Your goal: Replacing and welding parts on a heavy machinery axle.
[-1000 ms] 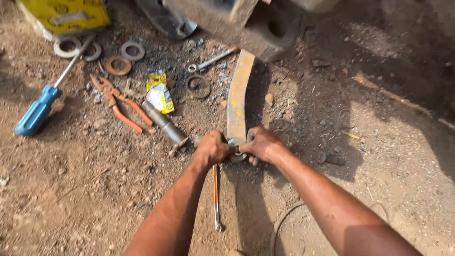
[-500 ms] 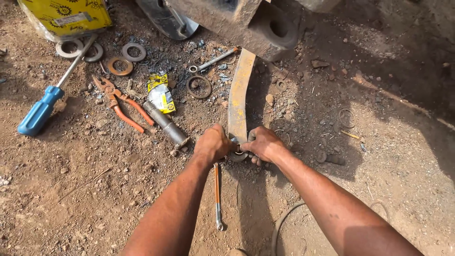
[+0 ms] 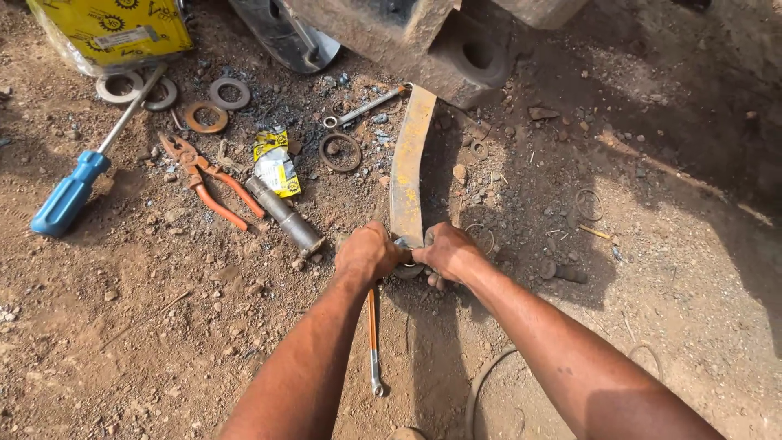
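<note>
Bar end (image 3: 405, 248) hidden under both hands; yellow box (image 3: 114, 33) cut off.

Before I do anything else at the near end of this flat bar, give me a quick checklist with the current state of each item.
1. Both hands on the bar's near end: left hand, right hand: ok.
2. Bar lying flat on the dirt: ok.
3. Small part between the fingers visible: cannot tell, hands cover it.
4. Spanner close, below left hand: ok.
5. Pliers and screwdriver nearby on left: ok.

dirt ground (image 3: 163, 342) bearing pliers (image 3: 204, 179), screwdriver (image 3: 77, 183)
</note>
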